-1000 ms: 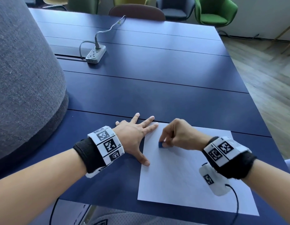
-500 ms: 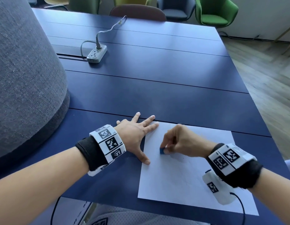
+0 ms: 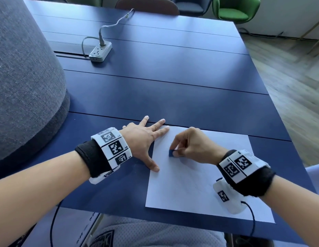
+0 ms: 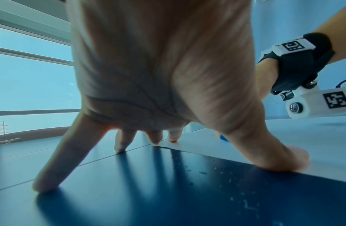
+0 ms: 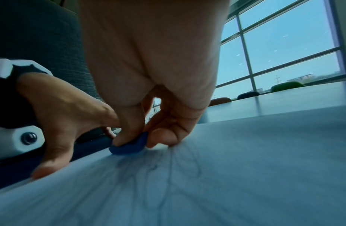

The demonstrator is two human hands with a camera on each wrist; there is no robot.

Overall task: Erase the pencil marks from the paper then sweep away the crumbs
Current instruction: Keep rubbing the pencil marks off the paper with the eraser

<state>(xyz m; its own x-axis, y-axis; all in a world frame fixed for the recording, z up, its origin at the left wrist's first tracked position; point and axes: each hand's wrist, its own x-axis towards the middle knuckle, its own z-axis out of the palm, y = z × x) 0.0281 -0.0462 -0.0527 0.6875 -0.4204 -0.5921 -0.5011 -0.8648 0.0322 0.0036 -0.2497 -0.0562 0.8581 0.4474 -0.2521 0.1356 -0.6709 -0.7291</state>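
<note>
Pinching the eraser (image 3: 171, 153), seemingly lengthwise left-right, right hand (image 3: 194, 147) presses paper (image 3: 190, 189); left hand (image 3: 142, 141) splayed.

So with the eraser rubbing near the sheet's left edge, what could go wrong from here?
1. The left hand pins the paper only at its left edge, by thumb and fingertip; a hard stroke could buckle or crease the free side.
2. The eraser is small and pinched at the fingers' tips, so it may slip out.
3. Crumbs already lie on the table beside the sheet; sweeping could miss them.
</note>
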